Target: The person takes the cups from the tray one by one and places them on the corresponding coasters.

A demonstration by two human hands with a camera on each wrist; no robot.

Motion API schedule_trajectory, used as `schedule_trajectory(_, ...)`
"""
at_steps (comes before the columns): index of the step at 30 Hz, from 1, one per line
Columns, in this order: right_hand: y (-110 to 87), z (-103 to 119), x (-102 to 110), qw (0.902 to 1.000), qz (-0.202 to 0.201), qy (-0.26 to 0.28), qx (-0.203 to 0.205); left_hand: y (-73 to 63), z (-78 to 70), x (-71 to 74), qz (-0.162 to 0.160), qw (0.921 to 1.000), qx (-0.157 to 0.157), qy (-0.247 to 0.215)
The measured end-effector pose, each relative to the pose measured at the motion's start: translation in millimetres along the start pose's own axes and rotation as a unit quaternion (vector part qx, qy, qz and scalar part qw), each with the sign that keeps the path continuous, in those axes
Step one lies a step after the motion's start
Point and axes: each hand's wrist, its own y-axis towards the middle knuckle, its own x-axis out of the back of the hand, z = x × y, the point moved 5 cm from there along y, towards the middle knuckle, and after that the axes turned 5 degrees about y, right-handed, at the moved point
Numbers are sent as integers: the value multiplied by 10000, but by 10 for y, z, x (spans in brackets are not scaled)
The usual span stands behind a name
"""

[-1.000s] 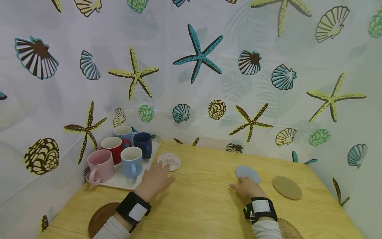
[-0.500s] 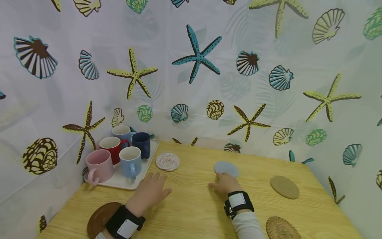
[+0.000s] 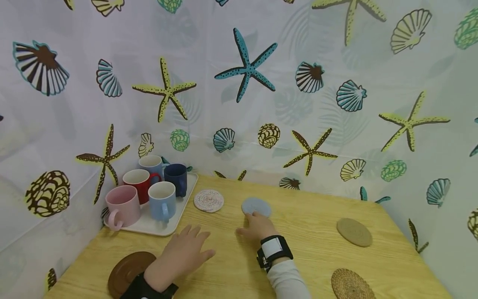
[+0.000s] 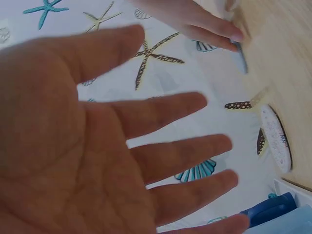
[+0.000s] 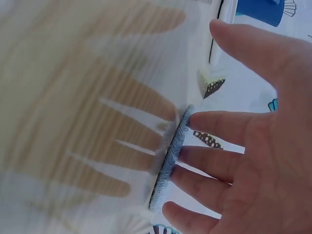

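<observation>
A light blue coaster (image 3: 256,205) is seen lying flat near the middle of the back edge of a wood-patterned worktop (image 3: 224,274). Its near rim is touched by the fingertips of the right hand (image 3: 259,227), whose fingers are held nearly straight, with the thumb apart and nothing gripped. A black strap (image 3: 286,246) with a white panel (image 3: 271,247) is worn on that wrist. The left hand (image 3: 183,251) is held above the worktop, fingers straight and widely spread, with nothing in its grasp. A pale speckled coaster (image 3: 208,201) is placed left of the blue one, near a white tray (image 3: 164,230) at the back left corner. On the tray five mugs are grouped: pink (image 3: 124,203), red (image 3: 139,185), navy (image 3: 176,178) and two light blue. A brown disc (image 3: 128,270) is partly hidden by the left wrist. Towards the right edge a tan coaster (image 3: 354,232) is set, with a woven mat (image 3: 351,284) nearer the front.
</observation>
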Motion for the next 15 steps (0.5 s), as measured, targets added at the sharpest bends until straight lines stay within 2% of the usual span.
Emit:
schedule_trajectory(4,53,70,-43,9999,49,-57,145,-148,81,-17,253,9997,50,-30)
schedule_trajectory(8,98,141,-63,9995,52,-111,293,-273,235,-50,462,9982,299,-223)
schedule_trajectory(12,149,180,-111,9992,85,-121,362,-393,480,-142,677,9940,656,-555)
schedule_trajectory(15,190,170,-155,9991,179,-194,341,-476,708,-220,708,9930,795,-509)
